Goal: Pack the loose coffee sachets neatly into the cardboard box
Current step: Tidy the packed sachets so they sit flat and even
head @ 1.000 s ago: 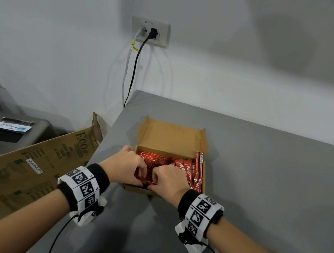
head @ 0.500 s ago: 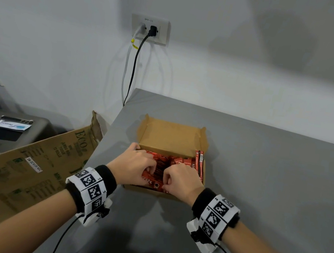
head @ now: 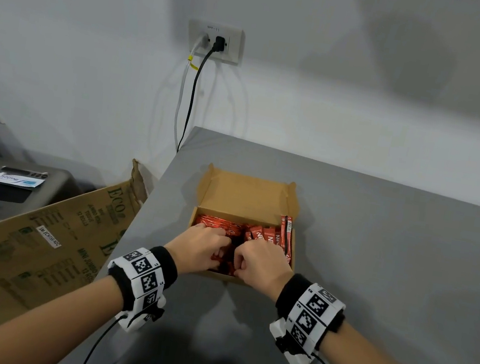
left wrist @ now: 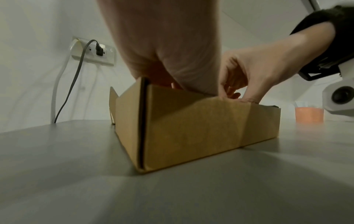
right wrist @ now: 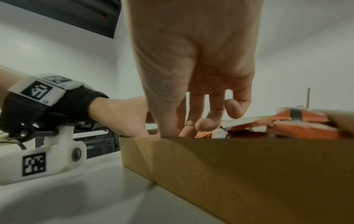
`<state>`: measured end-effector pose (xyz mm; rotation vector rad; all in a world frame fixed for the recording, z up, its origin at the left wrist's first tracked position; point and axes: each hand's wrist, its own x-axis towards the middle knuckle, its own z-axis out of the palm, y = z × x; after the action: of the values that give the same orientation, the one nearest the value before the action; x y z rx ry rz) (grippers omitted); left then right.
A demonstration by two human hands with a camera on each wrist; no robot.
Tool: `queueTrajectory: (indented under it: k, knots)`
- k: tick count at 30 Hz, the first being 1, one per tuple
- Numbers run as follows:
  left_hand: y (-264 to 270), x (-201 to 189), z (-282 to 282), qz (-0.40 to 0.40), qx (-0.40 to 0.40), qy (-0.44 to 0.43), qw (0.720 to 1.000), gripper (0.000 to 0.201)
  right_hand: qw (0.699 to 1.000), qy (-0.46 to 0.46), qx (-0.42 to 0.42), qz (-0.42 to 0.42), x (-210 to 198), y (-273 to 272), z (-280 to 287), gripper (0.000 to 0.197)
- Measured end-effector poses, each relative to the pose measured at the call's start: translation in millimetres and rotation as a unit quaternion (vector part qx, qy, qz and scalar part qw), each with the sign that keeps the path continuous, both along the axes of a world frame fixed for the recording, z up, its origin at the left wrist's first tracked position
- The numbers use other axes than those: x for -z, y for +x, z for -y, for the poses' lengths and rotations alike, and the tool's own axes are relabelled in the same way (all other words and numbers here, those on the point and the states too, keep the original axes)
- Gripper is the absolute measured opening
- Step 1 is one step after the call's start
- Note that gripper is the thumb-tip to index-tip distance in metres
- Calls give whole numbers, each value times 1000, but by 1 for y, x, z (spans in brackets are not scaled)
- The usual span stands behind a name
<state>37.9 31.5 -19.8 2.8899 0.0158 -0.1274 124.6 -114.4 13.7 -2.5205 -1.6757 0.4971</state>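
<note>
An open cardboard box (head: pixel 246 196) stands near the grey table's left edge, its lid flap folded back. Red coffee sachets (head: pixel 268 236) fill it, and a few stand on edge along the right wall. My left hand (head: pixel 213 248) reaches over the front wall with curled fingers gripping sachets in the left half. Close beside it, my right hand (head: pixel 247 259) pinches sachets at the front middle. In the right wrist view the right hand's (right wrist: pixel 191 60) thumb dips behind the box wall (right wrist: pixel 249 166), beside sachets (right wrist: pixel 298 128). In the left wrist view the box (left wrist: pixel 191 128) hides the left hand's (left wrist: pixel 168 53) fingertips.
The grey table (head: pixel 391 266) stretches right and toward me from the box. A large flattened carton (head: pixel 36 242) leans against the table's left side, with a dark printer (head: pixel 7 187) behind it. Cables hang from a wall socket (head: pixel 214 42). An orange cup (left wrist: pixel 309 114) stands far right.
Both hands stayed at the box's front, working the sachets. The left hand pushed a little deeper into the left half, and the sachets there lie lower. The box has not moved.
</note>
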Motion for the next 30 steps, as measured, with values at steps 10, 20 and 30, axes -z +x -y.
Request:
queueTrajectory:
  k: [10,20,30]
  knots:
    - [-2,-5,-1,-8,-11,-4,1000,11,972,113,203,13,-21,53,20,15]
    - [-5,-7,-3,-22,-16,-13,1000,6,983,20,180,17,-7,34,11,25]
    - [-9,-26,-24,-18,-56,-130,990,7,934,211,197,-209,-29,23,6,10]
